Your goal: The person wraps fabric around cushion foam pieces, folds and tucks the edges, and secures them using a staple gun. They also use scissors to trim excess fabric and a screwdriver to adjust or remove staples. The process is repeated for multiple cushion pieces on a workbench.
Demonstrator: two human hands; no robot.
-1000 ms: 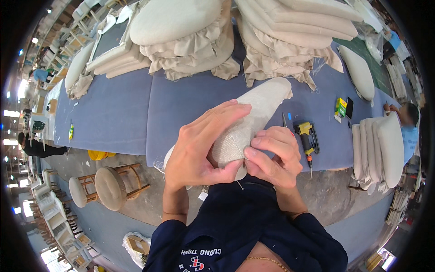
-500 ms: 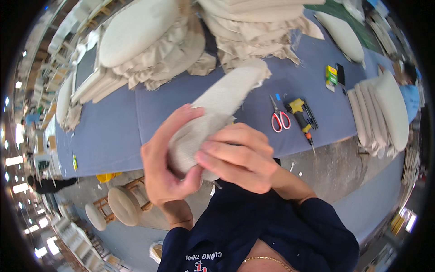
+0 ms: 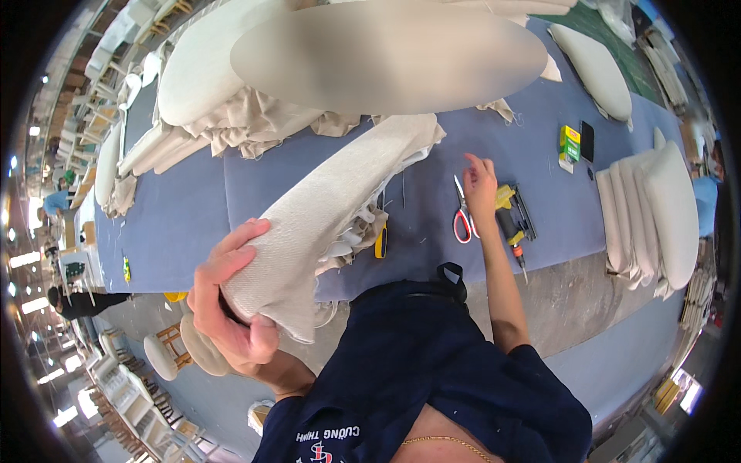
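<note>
My left hand [image 3: 235, 297] is closed round the near end of a long, curved backrest pad [image 3: 324, 189] covered in beige fabric. The pad is tilted, its far end toward the stacks. Along its right side, loose fabric edges and white lining hang ragged. My right hand [image 3: 480, 185] is off the pad, over the table with nothing in it, its fingers loosely bent and apart. Just left of its wrist lie red-and-white-handled scissors [image 3: 463, 220]. To its right is a yellow and black staple gun [image 3: 512, 216]. A yellow-handled tool [image 3: 381, 239] lies partly under the pad's hanging fabric.
Stacked beige covered pads [image 3: 208, 69] stand at the back, partly hidden by a blurred oval. More pads [image 3: 648, 208] lean at the right. A green-yellow box [image 3: 569, 145] and black phone [image 3: 588, 140] lie on the blue-grey table [image 3: 181, 224]. Round stools [image 3: 160, 356] stand below left.
My right hand has let go of the pad and moved right, to the scissors and staple gun. My left hand has shifted down and left, still gripping the pad, now more fully in view.
</note>
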